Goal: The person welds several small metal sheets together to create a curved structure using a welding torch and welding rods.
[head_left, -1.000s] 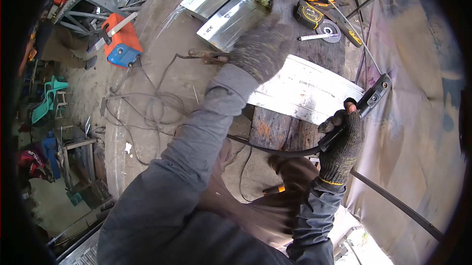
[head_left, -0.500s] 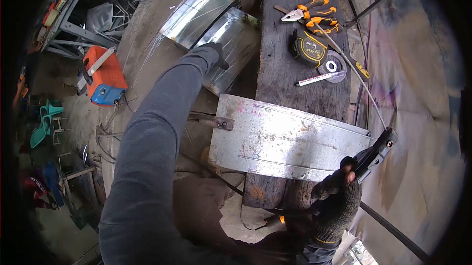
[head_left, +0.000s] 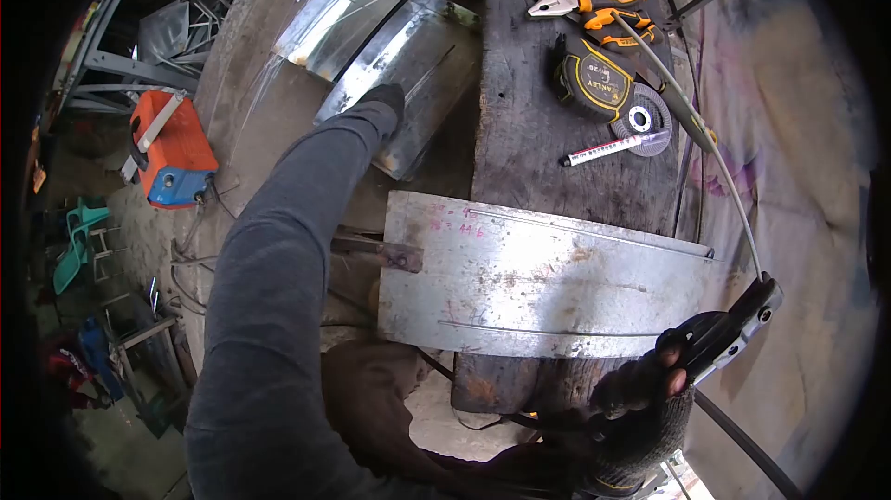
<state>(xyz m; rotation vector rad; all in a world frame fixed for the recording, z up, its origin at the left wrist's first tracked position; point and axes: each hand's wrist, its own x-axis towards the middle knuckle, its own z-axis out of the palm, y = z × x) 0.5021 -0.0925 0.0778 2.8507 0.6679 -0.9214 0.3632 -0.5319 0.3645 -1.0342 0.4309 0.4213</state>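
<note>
My left hand [head_left: 388, 99], in a dark glove, rests at the near metal piece [head_left: 418, 59], a bent shiny sheet lying on the ground. Its fingers are hidden, so I cannot see its grip. In my right hand [head_left: 654, 379], gloved with bare fingertips, is a black welding electrode holder [head_left: 733, 328]. A long thin welding rod [head_left: 735, 186] runs up from its jaw past the plank. Between my hands, a galvanized metal sheet [head_left: 538, 282] with pink handwritten marks lies across the dark wooden plank [head_left: 520, 147].
A second metal piece [head_left: 357, 13] lies beside the first. On the plank are pliers [head_left: 557, 4], a tape measure [head_left: 596, 83], a grinding disc [head_left: 661, 120] and a marker [head_left: 603, 149]. An orange and blue machine [head_left: 178, 152] stands left; a cloth sheet [head_left: 798, 175] hangs right.
The view has shifted a little. My left hand stays at the near metal piece, its thumb now out of sight. My right hand still grips the electrode holder, now lower and farther right in view.
</note>
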